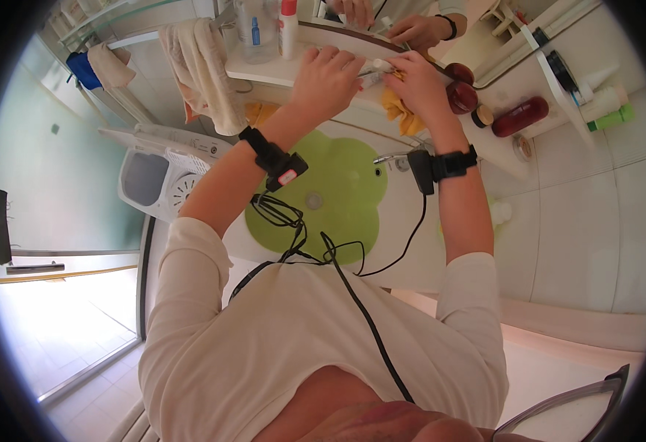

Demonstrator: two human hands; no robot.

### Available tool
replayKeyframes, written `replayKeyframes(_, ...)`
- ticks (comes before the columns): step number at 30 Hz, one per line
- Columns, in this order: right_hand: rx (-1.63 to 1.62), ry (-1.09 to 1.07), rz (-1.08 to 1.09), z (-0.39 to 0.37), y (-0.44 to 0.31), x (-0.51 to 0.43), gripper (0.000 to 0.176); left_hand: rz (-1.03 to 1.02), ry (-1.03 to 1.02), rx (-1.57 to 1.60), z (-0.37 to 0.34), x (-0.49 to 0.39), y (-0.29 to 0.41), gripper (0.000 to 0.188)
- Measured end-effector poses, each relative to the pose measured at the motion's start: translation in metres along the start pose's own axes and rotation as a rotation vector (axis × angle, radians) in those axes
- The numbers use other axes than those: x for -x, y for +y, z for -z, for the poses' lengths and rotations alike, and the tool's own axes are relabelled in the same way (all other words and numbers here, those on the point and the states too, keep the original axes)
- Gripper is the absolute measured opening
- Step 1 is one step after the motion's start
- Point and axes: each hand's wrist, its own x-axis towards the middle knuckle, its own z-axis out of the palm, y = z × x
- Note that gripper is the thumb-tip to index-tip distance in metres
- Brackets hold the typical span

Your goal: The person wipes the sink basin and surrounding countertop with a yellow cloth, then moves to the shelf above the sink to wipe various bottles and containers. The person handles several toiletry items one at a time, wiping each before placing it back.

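Both of my hands are raised over the shelf below the mirror, beyond the green basin (345,182). My left hand (328,77) has its fingers curled around one end of a small clear and white item (371,73), too small to identify. My right hand (418,83) is at the item's other end, by its white cap (382,65), and also has a yellow cloth (400,113) hanging beneath its fingers. To the left of my left hand, a white bottle with a red cap (288,33) and a clear plastic container (254,33) stand on the white shelf (267,70).
Dark red bottles (520,116) and a small jar (482,116) lie or stand at the right. A chrome faucet (392,158) reaches over the basin. Black cables (284,210) hang above it from the wrist devices. A beige towel (201,72) hangs at the left, above a white washing machine (157,177).
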Motion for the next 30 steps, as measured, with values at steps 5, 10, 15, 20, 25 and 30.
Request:
replayKeyframes(5, -0.069, -0.175, 0.030, 0.023, -0.020, 0.020, 0.031, 0.317, -0.166, 0.643, 0.022, 0.003, 0.018, 0.031)
replayKeyframes(10, -0.288, 0.125, -0.110, 0.042, -0.046, 0.045, 0.027, 0.687, -0.122, 1.190, 0.040, 0.017, 0.031, 0.027)
replayKeyframes(15, -0.783, 0.588, -0.315, 0.029, -0.079, 0.070, 0.030, 0.959, -0.031, 1.532, 0.048, 0.034, 0.058, 0.024)
replayKeyframes(20, -0.310, 0.307, 0.102, 0.012, -0.104, 0.094, 0.043, 0.985, 0.058, 1.733, 0.062, 0.043, 0.072, 0.020)
replayKeyframes(25, -0.411, 0.079, -0.174, 0.020, -0.113, 0.109, 0.045, 0.980, 0.141, 1.688, 0.086, 0.054, 0.073, 0.026)
replayKeyframes(30, -0.346, 0.195, 0.059, 0.024, -0.118, 0.116, 0.044, 0.990, 0.028, 1.755, 0.093, 0.059, 0.079, 0.024)
